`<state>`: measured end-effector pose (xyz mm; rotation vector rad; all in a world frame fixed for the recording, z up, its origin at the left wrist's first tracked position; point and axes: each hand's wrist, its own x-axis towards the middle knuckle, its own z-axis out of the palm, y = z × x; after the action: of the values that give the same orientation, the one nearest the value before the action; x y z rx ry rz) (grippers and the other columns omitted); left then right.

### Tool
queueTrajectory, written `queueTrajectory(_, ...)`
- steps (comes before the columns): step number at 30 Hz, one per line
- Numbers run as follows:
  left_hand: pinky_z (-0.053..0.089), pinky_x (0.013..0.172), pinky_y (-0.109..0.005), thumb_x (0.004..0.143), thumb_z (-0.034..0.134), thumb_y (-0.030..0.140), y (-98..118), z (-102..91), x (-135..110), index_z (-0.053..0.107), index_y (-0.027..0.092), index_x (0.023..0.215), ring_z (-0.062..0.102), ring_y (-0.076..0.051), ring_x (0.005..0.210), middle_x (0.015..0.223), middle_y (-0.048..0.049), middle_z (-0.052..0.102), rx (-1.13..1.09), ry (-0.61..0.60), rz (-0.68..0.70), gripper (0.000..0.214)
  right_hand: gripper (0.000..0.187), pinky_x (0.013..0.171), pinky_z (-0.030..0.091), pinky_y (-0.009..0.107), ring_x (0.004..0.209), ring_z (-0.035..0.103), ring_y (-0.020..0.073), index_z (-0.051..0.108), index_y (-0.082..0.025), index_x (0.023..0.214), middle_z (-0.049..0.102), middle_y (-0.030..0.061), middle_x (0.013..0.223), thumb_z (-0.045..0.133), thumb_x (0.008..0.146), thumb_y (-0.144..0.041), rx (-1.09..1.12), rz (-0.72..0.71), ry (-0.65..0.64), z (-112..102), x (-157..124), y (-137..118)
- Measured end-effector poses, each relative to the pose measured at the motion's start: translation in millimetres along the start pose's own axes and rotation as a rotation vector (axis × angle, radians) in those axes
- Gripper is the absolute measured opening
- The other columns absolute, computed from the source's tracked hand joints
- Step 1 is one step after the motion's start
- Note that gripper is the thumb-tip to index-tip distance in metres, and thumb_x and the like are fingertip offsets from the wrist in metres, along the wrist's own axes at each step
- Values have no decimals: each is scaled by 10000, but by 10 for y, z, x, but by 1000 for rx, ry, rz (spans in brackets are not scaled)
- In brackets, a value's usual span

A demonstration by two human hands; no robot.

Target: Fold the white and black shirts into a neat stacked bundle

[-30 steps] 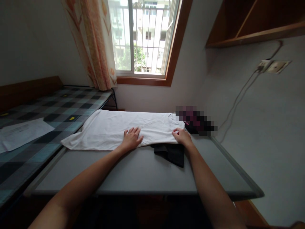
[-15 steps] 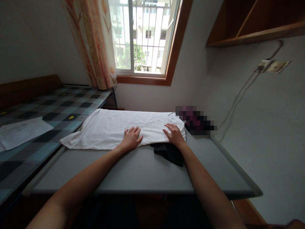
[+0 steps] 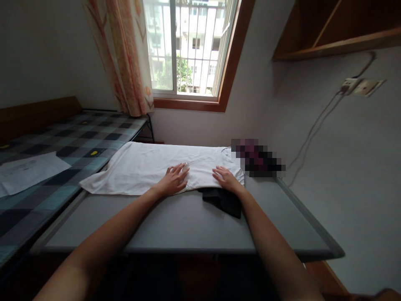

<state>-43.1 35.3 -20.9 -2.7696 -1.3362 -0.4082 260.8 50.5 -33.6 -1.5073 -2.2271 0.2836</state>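
Observation:
A white T-shirt (image 3: 140, 167) lies spread sideways across the grey table (image 3: 188, 225), its collar toward the right. My left hand (image 3: 173, 179) rests on the middle of the shirt with fingers spread, and a small fold of cloth shows by its fingertips. Nearer the collar, my right hand (image 3: 228, 179) lies flat on the fabric, fingers extended. From beneath the shirt's near edge a piece of black cloth (image 3: 222, 201) sticks out, next to my right wrist. How much of it lies under the shirt is hidden.
A pixelated dark and purple item (image 3: 258, 156) sits at the table's back right corner. To the left, a bed with a checked cover (image 3: 62, 133) adjoins the table and bears paper sheets (image 3: 31, 172). A power cord (image 3: 308, 136) hangs along the right wall.
My left hand has shifted slightly, its fingers now reaching a bit farther up the shirt. My right hand has moved slightly left. The shirt stays in place.

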Motion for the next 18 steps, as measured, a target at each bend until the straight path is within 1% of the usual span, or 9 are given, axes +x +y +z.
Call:
queueTrajectory(2,165,1135,-479,921,436,416,27,8,-15,354,200,1465,206,-293,1438,1569,-154,232,-11,-24,26,592,428,1114,325,430,1352,408,272,629,-159,1260,527,144,1386,483,936,-397,0,0,-3,0,-5,-8)
queueTrajectory(5,127,1145,-481,925,422,462,35,25,-36,291,209,1496,163,-300,1452,1586,-150,175,-29,-45,41,639,417,1113,330,417,1347,415,266,630,-164,1258,534,136,1382,495,933,-386,-10,-4,-4,-5,-9,-10)
queueTrajectory(9,111,1148,-493,947,361,505,30,37,-51,204,248,1523,130,-294,1461,1600,-125,131,-69,-62,43,651,430,1112,332,405,1342,420,272,627,-140,1262,530,153,1383,505,927,-382,-38,-21,-5,-19,-18,-20)
queueTrajectory(12,135,1145,-491,948,345,542,6,41,-71,167,257,1530,138,-287,1460,1597,-125,144,-89,-92,17,672,433,1112,329,421,1339,423,277,618,-155,1272,519,143,1398,514,921,-385,-53,-28,-6,-20,-25,-27)
queueTrajectory(15,180,1143,-449,946,340,560,-114,31,-160,165,236,1529,178,-267,1453,1586,-123,194,-65,-84,-46,690,432,1113,325,426,1336,425,276,612,-175,1280,513,126,1407,514,920,-392,-68,-24,0,-5,-26,-24)
queueTrajectory(18,196,1139,-432,961,315,520,-396,-63,-355,210,214,1517,209,-252,1443,1572,-120,241,51,-59,-167,643,443,1114,323,414,1338,421,279,612,-164,1281,512,136,1406,511,922,-403,-76,-20,1,11,-22,-21)
